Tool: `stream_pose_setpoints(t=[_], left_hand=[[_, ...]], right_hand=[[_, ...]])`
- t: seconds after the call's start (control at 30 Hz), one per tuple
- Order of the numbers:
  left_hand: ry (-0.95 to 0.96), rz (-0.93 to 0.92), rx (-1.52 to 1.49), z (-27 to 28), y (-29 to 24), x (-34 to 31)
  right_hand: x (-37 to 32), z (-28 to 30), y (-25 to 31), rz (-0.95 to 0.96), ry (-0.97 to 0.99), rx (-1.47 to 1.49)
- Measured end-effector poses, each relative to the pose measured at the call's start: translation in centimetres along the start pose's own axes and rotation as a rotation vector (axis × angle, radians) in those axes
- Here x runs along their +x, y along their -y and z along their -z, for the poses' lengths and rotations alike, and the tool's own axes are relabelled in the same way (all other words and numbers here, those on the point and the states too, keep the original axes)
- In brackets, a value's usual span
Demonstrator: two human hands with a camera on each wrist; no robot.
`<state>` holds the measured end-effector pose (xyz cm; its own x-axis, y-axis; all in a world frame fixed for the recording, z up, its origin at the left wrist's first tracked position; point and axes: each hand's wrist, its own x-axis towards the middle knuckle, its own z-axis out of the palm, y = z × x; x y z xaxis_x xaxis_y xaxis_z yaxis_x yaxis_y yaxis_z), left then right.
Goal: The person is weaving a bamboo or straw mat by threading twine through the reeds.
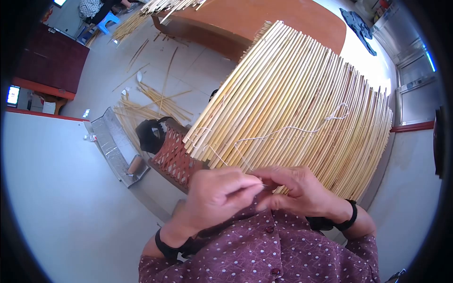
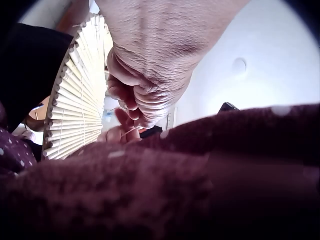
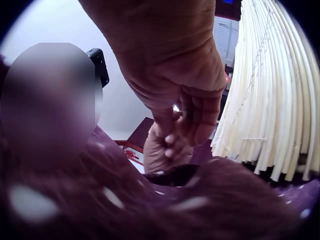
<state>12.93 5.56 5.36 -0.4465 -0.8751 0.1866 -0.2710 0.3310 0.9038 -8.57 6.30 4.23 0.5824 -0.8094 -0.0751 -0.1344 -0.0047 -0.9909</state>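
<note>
Nearest the camera: dotted shirt (image 1: 247, 247). Ahead of it, the reed mat (image 1: 292, 106) should handle light, stiff lengthwise, brittle-ended; hold several reeds together. Long axis of reeds points away, angled right, toward the table (image 1: 283, 10). White thread (image 1: 263, 137), likely limp, trails across the mat; left hand (image 1: 219, 195): fingers pinch its end; right hand (image 1: 302, 191): fingers bent alongside, grip cannot be told.

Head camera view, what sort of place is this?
Probably a home or small workshop used for handcraft: a stick mat with white cord lies before the person, and loose sticks are strewn on the tiled floor.
</note>
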Motion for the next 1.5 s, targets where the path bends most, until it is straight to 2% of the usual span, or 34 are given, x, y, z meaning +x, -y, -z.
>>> stream_pose_setpoints(t=[0.07,0.1,0.2,0.23,0.27,0.3,0.33,0.4,0.43,0.47,0.57,0.73,0.8,0.83,0.87,0.93,0.97,1.0,1.07,1.1,1.27,1.33,1.47,1.5], left_hand=[[-0.015,0.032,-0.013,0.8,0.5,-0.4],[-0.045,0.084,-0.036,1.3,0.7,-0.8],[-0.119,0.185,-0.091,1.8,1.9,-2.1],[-0.212,0.283,-0.185,1.8,2.2,-2.5],[-0.306,0.382,-0.277,1.7,2.6,-2.8],[-0.29,0.375,-0.215,1.7,3.0,-3.0],[-0.293,0.379,-0.216,1.6,2.8,-3.0],[-0.052,0.17,0.084,1.2,2.1,-2.5],[-0.061,0.172,0.091,0.7,2.0,-2.3],[-0.061,0.176,0.091,0.6,2.0,-2.3],[-0.109,0.171,0.034,1.2,2.3,-2.2],[-0.149,0.232,0.045,2.4,2.8,-2.4],[-0.287,0.217,0.079,3.0,3.7,-2.6],[-0.378,0.352,-0.052,3.6,4.0,-3.1],[-0.38,0.352,-0.053,4.0,4.4,-3.1],[-0.528,0.279,0.067,4.8,5.4,-2.3],[-0.47,0.094,0.36,4.9,5.7,-1.5],[-0.473,0.094,0.36,5.0,6.0,-0.8],[-0.377,-0.044,0.712,4.9,6.4,0.0],[-0.353,-0.02,0.711,4.8,6.9,-0.1],[-0.291,-0.143,0.834,5.2,7.9,0.5],[-0.234,-0.154,0.808,5.4,7.9,0.7],[-0.211,-0.211,0.784,5.7,8.0,0.9],[-0.213,-0.2,0.718,5.7,7.9,1.0]], right_hand=[[0.0,0.5,-0.7,0.114,-0.039,-0.191],[-0.3,0.6,-0.7,0.054,-0.112,-0.113],[-0.7,1.9,-0.1,-0.049,-0.15,-0.178],[-0.6,1.9,-0.3,-0.053,-0.148,-0.179],[-0.3,1.6,-0.6,-0.004,-0.183,-0.435],[0.0,1.3,-0.7,0.049,-0.215,-0.692],[0.4,0.8,-0.5,0.047,-0.21,-0.691],[1.5,-0.5,0.0,0.098,-0.141,-0.527],[2.0,-1.2,-0.1,0.165,-0.119,-0.395],[2.6,-1.6,-0.1,0.163,-0.117,-0.393],[4.0,-2.1,-0.4,0.108,-0.053,-0.16],[4.7,-1.5,-1.1,0.101,-0.021,-0.167],[5.2,-1.5,-1.4,0.112,-0.035,-0.208],[5.3,-1.5,-1.6,0.023,-0.074,-0.031],[5.6,-1.5,-1.6,-0.066,-0.112,0.146],[5.8,-1.5,-0.6,-0.135,-0.133,0.164],[5.9,-1.5,0.1,-0.203,-0.157,0.183],[5.8,-1.4,0.8,-0.202,-0.156,0.181],[4.7,-1.0,1.8,-0.131,0.023,-0.046],[4.1,-0.6,2.0,0.001,0.088,-0.157],[1.4,1.0,5.7,-0.051,0.113,-0.244],[1.6,1.8,7.5,-0.105,0.16,-0.166],[4.3,2.0,9.8,-0.028,0.099,-0.19],[5.3,1.5,8.9,-0.053,-0.032,-0.205]])
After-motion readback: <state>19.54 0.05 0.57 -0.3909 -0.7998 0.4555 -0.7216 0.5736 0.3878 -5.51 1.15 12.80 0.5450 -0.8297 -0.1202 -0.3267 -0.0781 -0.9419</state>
